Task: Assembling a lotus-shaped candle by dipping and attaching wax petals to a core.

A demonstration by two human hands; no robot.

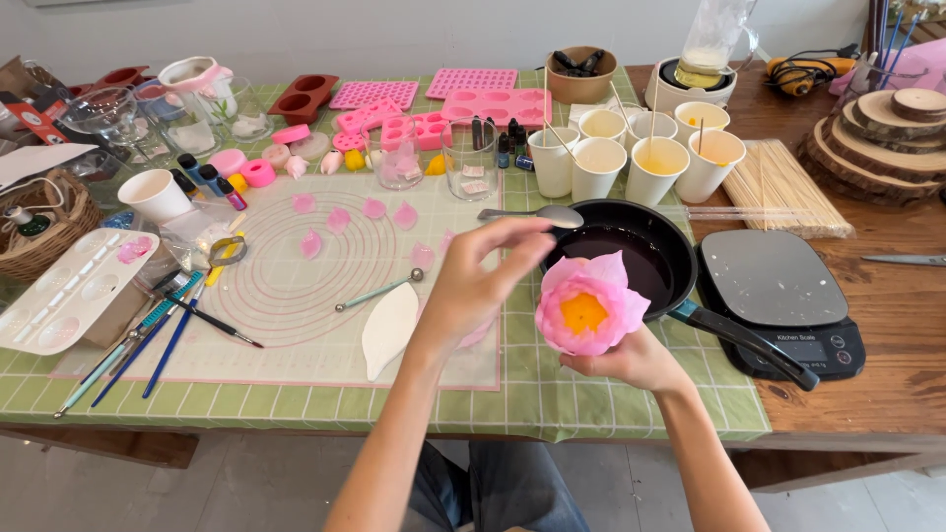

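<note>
my left hand (483,281) pinches a metal spoon (537,214) over the black pan (645,258). just right of it, my right hand (631,363) grips a pink wax flower (589,305) from below, above the counter (887,374) edge.

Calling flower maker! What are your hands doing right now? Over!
Right hand cups the pink wax flower from below. Left hand holds a metal spoon just above it, over the black pan. Nothing between spoon and flower.
</note>
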